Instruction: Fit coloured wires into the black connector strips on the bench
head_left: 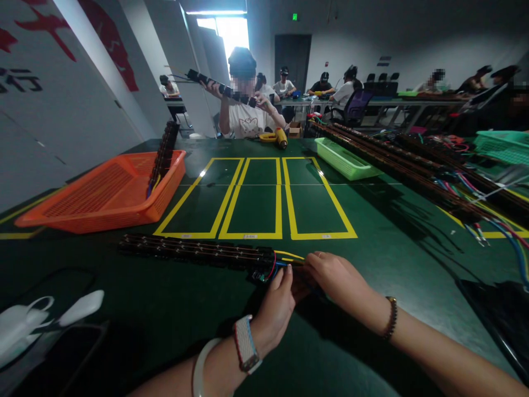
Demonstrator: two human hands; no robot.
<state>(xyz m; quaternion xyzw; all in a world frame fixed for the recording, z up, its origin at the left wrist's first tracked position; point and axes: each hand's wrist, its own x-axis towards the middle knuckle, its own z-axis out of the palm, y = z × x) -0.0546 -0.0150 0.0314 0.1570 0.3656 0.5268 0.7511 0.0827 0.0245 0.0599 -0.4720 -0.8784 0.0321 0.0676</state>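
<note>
Both hands' fingers [289, 271] pinch wires [285, 258] at black strip [194, 251] end.

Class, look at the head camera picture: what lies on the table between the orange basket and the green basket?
In the head view, only yellow tape rectangles on the green table lie between the orange basket and green basket.

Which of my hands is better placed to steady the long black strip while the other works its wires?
Probably the left hand: it sits nearer the black strip, which runs off leftward, while the right hand rests at the wires.
</note>
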